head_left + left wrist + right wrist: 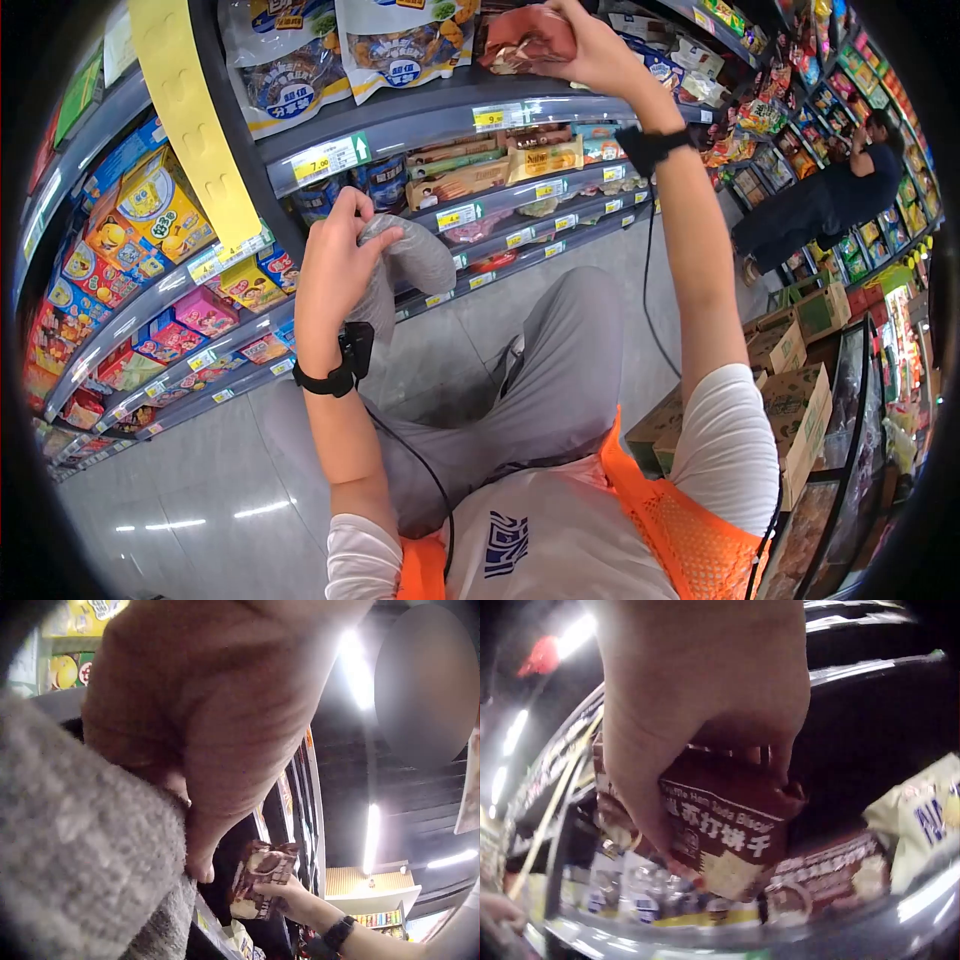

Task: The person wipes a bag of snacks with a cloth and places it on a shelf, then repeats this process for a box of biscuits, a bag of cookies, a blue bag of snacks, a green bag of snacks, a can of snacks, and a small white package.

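My right hand point(592, 62) grips a brown packet of soda biscuits point(724, 825) at the shelf on the upper right of the head view. In the right wrist view its thumb and fingers lie on either side of the packet. A second brown biscuit packet point(836, 874) lies on the shelf behind it. Lower and to the left, my left hand point(345, 255) pinches a grey textured cloth point(420, 258), which hangs in a fold in front of the shelves. The left wrist view shows this cloth close up, under the thumb.
Large snack bags point(405, 50) stand on the upper shelf, left of my right hand. A yellow strip point(195, 110) hangs at the left. Cardboard boxes point(800, 400) sit on the right, and a person in dark clothes point(850, 190) stands farther down the aisle.
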The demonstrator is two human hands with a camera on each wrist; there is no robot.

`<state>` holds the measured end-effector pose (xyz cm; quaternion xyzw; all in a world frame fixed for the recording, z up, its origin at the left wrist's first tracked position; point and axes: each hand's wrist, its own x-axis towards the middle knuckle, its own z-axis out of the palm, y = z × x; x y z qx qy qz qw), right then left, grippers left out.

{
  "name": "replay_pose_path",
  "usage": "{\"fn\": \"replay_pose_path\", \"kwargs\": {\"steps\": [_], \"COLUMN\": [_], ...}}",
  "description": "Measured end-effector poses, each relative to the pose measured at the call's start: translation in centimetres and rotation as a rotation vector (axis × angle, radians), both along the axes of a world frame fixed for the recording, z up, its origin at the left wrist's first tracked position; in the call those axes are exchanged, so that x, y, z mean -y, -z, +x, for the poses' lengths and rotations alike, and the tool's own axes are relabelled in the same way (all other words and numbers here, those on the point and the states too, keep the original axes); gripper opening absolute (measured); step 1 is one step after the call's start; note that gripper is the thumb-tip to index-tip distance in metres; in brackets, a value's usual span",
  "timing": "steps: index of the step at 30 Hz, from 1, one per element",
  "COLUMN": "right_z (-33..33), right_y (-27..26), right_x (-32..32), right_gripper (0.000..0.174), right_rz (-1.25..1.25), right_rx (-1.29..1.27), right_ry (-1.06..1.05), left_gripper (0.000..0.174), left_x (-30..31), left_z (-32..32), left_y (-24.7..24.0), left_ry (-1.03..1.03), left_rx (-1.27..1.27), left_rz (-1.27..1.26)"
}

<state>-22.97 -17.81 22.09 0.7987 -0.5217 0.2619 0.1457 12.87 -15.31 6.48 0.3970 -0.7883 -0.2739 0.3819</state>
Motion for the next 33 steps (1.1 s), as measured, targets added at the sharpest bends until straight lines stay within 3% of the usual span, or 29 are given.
{"fn": "replay_pose_path", "kwargs": {"steps": [2,4,9,10,14,16,18,20,21,24,25,30,33], "right_z": [-1.3,2.4,7.6,8.4,12.2,13.4,14.0,13.2,11.9,12.1,12.1,11.4,9.4], "right_y": [3.7,6.3,12.8,14.3,17.5,19.1,20.6,21.6,22.2,21.9,21.7,21.6,21.1], "right_x": [0.1,-3.8,-7.9,-7.9,-7.5,-7.4,-8.1,-8.6,-8.2,-9.1,-9.0,-9.0,-9.8], "right_gripper": [0.073,0.066,0.059,0.06,0.061,0.056,0.049,0.05,0.056,0.059,0.061,0.057,0.056], "right_rz": [-0.021,0.119,0.467,0.467,0.524,0.636,0.704,0.827,1.002,0.834,0.782,0.639,0.584], "right_rx": [0.369,0.816,1.328,1.368,1.511,1.56,1.709,1.895,1.91,1.909,1.809,1.953,1.958], "right_ry": [-0.279,-0.354,-0.369,-0.366,-0.381,-0.432,-0.442,-0.543,-0.611,-0.66,-0.63,-0.45,-0.297], "left_gripper": [0.033,0.036,0.039,0.039,0.033,0.03,0.028,0.03,0.031,0.032,0.032,0.029,0.032], "left_x": [0.5,0.8,0.5,0.1,-2.7,-3.4,-2.7,-2.8,-2.8,-2.2,-1.3,-2.9,-5.2], "left_z": [0.4,0.8,0.6,0.4,-2.6,-3.8,-6.0,-7.0,-7.2,-7.3,-7.2,-9.2,-11.6], "left_y": [0.4,0.9,0.4,0.1,-0.7,-0.4,0.3,1.0,1.4,2.2,2.5,3.6,3.9], "left_ry": [-0.005,0.012,0.1,0.107,0.177,0.177,0.133,0.143,0.153,0.097,0.149,0.285,0.378], "left_rx": [-0.004,-0.054,-0.348,-0.426,-0.612,-0.301,-0.002,-0.012,-0.016,-0.131,-0.141,-0.088,0.012], "left_rz": [-0.089,-0.089,0.154,0.208,0.033,-0.059,-0.651,-0.621,-0.604,-0.425,-0.422,-0.344,-0.505]}}
